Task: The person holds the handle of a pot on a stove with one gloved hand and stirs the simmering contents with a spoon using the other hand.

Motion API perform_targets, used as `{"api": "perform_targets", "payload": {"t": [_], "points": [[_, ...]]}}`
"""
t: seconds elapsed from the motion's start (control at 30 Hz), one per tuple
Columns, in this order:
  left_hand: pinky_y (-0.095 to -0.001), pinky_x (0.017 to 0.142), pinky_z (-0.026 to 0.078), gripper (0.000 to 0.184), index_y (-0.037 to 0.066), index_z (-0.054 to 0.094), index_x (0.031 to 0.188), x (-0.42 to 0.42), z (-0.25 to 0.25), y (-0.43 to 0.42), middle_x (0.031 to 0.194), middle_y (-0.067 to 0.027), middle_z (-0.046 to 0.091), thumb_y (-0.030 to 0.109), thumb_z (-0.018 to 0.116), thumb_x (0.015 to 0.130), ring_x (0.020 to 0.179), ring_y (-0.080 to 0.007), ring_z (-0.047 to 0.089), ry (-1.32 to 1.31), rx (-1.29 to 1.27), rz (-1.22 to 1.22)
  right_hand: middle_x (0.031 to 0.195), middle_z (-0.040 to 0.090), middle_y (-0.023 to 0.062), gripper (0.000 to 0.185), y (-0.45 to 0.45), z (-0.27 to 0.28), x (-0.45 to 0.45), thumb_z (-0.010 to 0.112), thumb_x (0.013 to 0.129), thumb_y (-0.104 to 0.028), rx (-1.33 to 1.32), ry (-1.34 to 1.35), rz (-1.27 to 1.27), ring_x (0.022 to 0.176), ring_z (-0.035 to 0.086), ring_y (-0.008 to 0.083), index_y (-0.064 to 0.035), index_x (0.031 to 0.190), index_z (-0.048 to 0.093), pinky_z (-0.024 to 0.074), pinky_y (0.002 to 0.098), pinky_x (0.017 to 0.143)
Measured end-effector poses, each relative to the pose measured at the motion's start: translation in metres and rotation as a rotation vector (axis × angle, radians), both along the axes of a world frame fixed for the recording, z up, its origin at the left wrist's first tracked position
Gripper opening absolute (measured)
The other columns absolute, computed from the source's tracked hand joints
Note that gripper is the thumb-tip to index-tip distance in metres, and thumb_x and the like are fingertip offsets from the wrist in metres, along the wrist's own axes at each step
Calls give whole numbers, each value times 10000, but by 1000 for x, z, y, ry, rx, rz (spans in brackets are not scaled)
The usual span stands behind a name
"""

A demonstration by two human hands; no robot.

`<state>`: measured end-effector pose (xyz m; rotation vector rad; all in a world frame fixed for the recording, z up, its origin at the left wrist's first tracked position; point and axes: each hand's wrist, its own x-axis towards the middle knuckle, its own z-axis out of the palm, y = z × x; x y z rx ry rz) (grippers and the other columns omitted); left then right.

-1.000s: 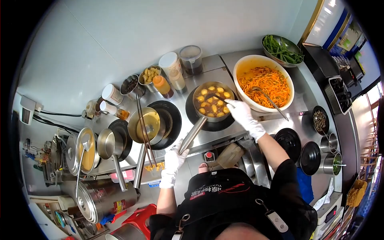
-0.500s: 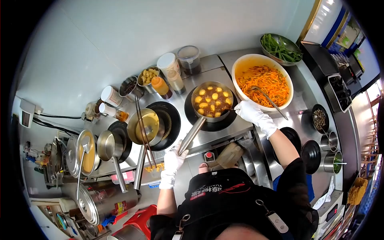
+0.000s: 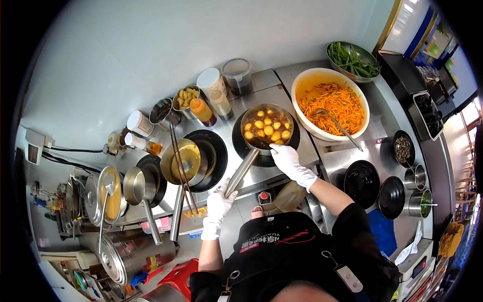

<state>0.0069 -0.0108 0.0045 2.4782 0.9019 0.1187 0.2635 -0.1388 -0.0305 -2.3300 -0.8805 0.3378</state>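
A saucepan of dark broth and several yellow, egg-like pieces sits on a round black hob. At the end of its long handle is my left hand, white-gloved, with the fingers closed around it. My right hand, also gloved, is at the saucepan's near right rim, fingertips pinched together. What those fingers hold is hidden; a thin dark utensil may run into the broth. Left of it stands another saucepan holding a little yellowish liquid, with long chopsticks lying across it.
A white bowl of shredded carrot holds a ladle. Greens fill a metal bowl behind. Sauce bottles and tubs line the wall. Black bowls stand at right, an empty saucepan at left.
My right hand has moved left and nearer to me along the saucepan's rim. The yellow pieces have shifted in the broth. My left hand stays at the handle.
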Motion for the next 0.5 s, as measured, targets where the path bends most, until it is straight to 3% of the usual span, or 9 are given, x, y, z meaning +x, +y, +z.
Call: {"api": "perform_targets", "payload": {"t": [0.17,0.4,0.5], "points": [[-400,790,525,570,110,578,1300,-1,-8,1,997,-180,675,345,720,801,884,-357,655,-75,-50,9,957,693,142,283,33,-16,1,582,882,-274,88,-100,-54,879,660,331,-129,1096,697,523,417,789],[-397,778,526,567,111,575,1304,-1,0,-1,984,-168,678,341,718,806,876,-346,659,4,-3,9,980,689,144,279,19,15,32,590,875,-262,129,-50,-7,896,657,329,-138,1097,703,521,399,813],[-409,777,526,572,79,569,1302,0,1,-1,938,-234,676,334,721,812,867,-376,663,-62,2,-16,949,692,145,278,-4,38,54,586,877,-282,168,-65,41,874,660,330,-153,1091,708,521,401,799]]}}
